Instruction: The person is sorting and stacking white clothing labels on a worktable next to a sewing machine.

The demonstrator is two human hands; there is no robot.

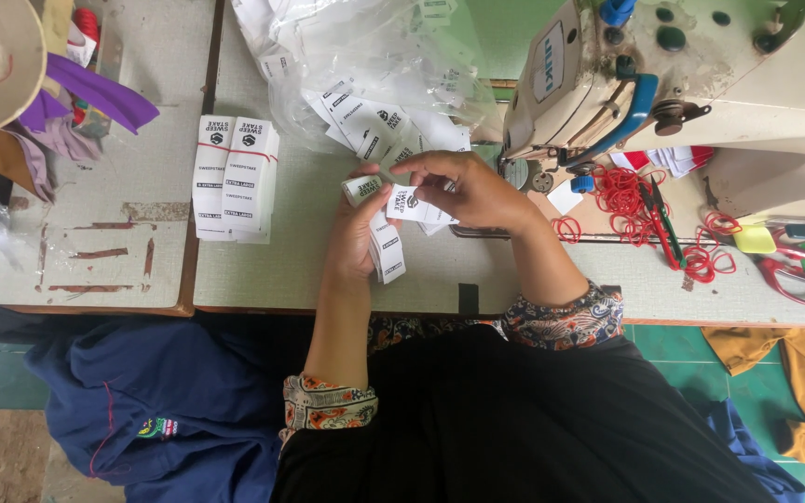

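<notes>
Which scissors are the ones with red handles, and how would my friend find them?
Start at the big cream sewing machine on the right side of the table. Just in front of it, near the table's right edge past the heap of red rubber bands, lie the scissors. Their red looped handles set them apart from the yellow and green bits beside them.

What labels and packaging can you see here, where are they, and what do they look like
Label strip: white with black print, in the left hand and right hand.
Banded label stacks: white, rectangular, on the table left of the hands.
Plastic bag: clear, crumpled, holding loose white labels, behind the hands.
</notes>
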